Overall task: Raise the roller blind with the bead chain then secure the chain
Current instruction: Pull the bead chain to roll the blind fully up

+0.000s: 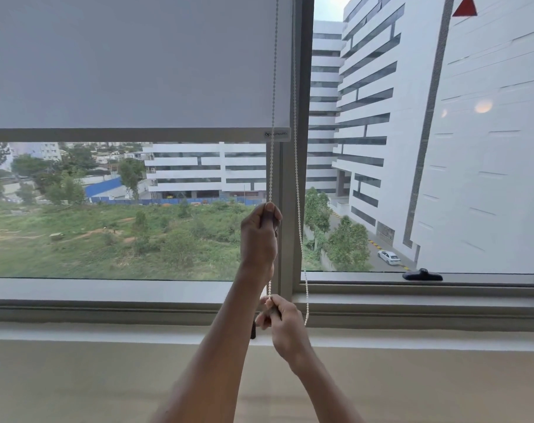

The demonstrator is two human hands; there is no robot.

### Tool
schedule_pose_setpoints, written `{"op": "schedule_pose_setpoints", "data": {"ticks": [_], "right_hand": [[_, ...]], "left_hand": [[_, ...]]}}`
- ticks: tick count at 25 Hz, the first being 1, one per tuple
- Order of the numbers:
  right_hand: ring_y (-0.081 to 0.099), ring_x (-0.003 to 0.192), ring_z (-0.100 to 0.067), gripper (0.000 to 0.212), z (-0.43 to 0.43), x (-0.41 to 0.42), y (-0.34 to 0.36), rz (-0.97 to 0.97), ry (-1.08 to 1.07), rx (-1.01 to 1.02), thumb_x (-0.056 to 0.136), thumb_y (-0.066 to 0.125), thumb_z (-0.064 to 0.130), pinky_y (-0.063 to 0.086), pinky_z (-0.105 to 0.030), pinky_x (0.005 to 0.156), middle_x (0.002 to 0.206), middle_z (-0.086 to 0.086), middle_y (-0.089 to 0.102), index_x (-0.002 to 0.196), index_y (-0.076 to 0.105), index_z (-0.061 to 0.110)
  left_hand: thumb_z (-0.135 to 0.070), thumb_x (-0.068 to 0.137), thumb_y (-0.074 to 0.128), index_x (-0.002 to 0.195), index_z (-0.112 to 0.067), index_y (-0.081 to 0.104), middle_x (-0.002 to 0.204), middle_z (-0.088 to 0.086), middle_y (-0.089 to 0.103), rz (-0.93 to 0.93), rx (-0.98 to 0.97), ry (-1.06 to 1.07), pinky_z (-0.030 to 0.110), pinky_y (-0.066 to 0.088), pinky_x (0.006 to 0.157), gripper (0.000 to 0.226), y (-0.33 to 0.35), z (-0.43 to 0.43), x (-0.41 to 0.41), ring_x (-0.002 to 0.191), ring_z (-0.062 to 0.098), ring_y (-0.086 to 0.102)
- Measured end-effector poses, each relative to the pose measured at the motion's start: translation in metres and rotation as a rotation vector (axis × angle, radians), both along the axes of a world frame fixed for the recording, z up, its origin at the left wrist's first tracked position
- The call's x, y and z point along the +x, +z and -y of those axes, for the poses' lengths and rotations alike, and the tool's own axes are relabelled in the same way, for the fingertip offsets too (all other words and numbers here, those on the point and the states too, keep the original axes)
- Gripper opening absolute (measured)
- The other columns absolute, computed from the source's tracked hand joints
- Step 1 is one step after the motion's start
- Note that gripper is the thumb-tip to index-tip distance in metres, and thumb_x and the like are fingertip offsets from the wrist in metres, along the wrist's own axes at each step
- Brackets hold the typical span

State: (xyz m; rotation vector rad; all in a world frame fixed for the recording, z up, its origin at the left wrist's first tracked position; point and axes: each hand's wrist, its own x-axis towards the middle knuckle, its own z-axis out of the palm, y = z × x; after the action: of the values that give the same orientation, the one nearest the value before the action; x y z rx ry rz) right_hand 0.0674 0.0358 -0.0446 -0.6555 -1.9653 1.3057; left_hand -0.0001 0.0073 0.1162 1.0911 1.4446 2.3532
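Note:
A grey roller blind (131, 62) covers the upper half of the left window pane; its bottom bar (131, 135) hangs level above the outdoor view. A white bead chain (273, 87) runs down in two strands beside the window's middle post. My left hand (259, 236) is closed around the left strand, high up. My right hand (279, 320) pinches the same strand lower down, at sill height. The right strand (299, 215) hangs loose and curves down beside my right hand.
A grey window frame post (300, 148) stands right behind the chain. A black window handle (422, 275) sits on the right pane's lower frame. A small dark fitting (253, 331) shows on the sill beneath my hands. A wide beige ledge (76, 377) lies below.

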Motion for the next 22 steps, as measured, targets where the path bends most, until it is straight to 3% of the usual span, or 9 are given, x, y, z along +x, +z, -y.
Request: {"op": "schedule_pose_setpoints", "data": {"ticks": [2,3,4,7,10,12,14,18,22], "right_hand": [[0.071,0.113,-0.022,0.045,-0.008,0.002,0.009,0.092,-0.111,0.134,0.104,0.037,-0.001,0.053,-0.020,0.098,0.122,-0.006,0.077,0.135,0.066,0.013],[0.065,0.127,-0.020,0.050,-0.010,0.002,0.022,0.044,-0.186,0.154,0.101,0.038,-0.005,0.047,-0.025,0.112,0.134,-0.006,0.073,0.141,0.062,0.012],[0.062,0.132,-0.018,0.049,-0.010,0.002,0.043,-0.048,-0.220,0.123,0.101,0.039,-0.004,0.045,-0.028,0.116,0.139,-0.007,0.070,0.142,0.062,0.010],[0.069,0.117,-0.016,0.032,-0.004,0.006,0.122,-0.354,-0.160,0.075,0.108,0.044,0.011,0.054,-0.027,0.103,0.124,-0.005,0.074,0.130,0.067,0.014],[0.074,0.099,-0.025,0.026,-0.003,-0.003,0.193,-0.428,-0.004,0.115,0.110,0.044,0.022,0.062,-0.039,0.089,0.111,-0.002,0.075,0.123,0.065,0.015],[0.071,0.079,-0.026,0.026,-0.002,-0.014,0.218,-0.456,0.022,0.127,0.111,0.045,0.021,0.060,-0.038,0.072,0.100,-0.005,0.076,0.120,0.065,0.009],[0.054,0.060,-0.020,0.027,-0.004,-0.024,0.220,-0.502,-0.054,0.166,0.110,0.046,0.017,0.045,-0.031,0.054,0.078,-0.003,0.070,0.108,0.070,0.005],[0.044,0.047,0.001,0.031,-0.005,-0.033,0.186,-0.518,-0.166,0.229,0.109,0.048,0.014,0.035,-0.014,0.048,0.062,0.008,0.053,0.089,0.070,0.004],[0.040,0.047,-0.001,0.033,-0.005,-0.037,0.153,-0.433,-0.183,0.191,0.109,0.049,0.017,0.034,-0.020,0.046,0.059,0.010,0.051,0.083,0.067,0.008]], "left_hand": [[-0.010,0.112,0.047,0.071,-0.019,0.059,0.057,-0.015,0.049,-0.013,-0.007,0.003,0.022,0.031,0.058,0.043,-0.010,0.003,-0.003,0.055,0.002,0.038],[-0.010,0.112,0.047,0.071,-0.018,0.059,0.057,-0.014,0.049,-0.017,-0.017,0.007,0.021,0.032,0.057,0.043,-0.015,0.005,-0.003,0.056,0.003,0.038],[-0.010,0.111,0.048,0.072,-0.018,0.059,0.059,-0.014,0.049,-0.018,-0.021,0.009,0.020,0.033,0.057,0.042,-0.019,0.006,-0.003,0.056,0.003,0.038],[-0.006,0.110,0.048,0.076,-0.013,0.060,0.064,-0.006,0.051,0.000,-0.030,-0.016,0.017,0.039,0.058,0.037,-0.035,0.007,-0.005,0.057,0.003,0.043],[-0.007,0.110,0.047,0.076,-0.010,0.058,0.062,-0.005,0.045,0.004,-0.068,-0.014,0.027,0.033,0.060,0.036,-0.048,0.008,0.000,0.057,0.008,0.036],[-0.003,0.110,0.046,0.075,-0.008,0.055,0.059,-0.008,0.042,0.035,-0.082,-0.003,0.023,0.031,0.057,0.036,-0.053,0.011,0.006,0.055,0.004,0.033],[0.001,0.109,0.044,0.075,-0.005,0.055,0.056,-0.013,0.044,0.035,-0.099,-0.005,0.017,0.032,0.055,0.036,-0.058,0.012,0.010,0.053,0.001,0.035],[0.005,0.106,0.043,0.081,0.005,0.062,0.059,-0.007,0.054,0.087,-0.152,-0.025,0.025,0.034,0.057,0.032,-0.083,0.010,0.012,0.059,0.007,0.041],[0.002,0.105,0.046,0.094,0.004,0.070,0.076,0.013,0.062,0.172,-0.214,-0.016,0.040,0.037,0.068,0.026,-0.117,0.011,0.013,0.075,0.023,0.045]]}}
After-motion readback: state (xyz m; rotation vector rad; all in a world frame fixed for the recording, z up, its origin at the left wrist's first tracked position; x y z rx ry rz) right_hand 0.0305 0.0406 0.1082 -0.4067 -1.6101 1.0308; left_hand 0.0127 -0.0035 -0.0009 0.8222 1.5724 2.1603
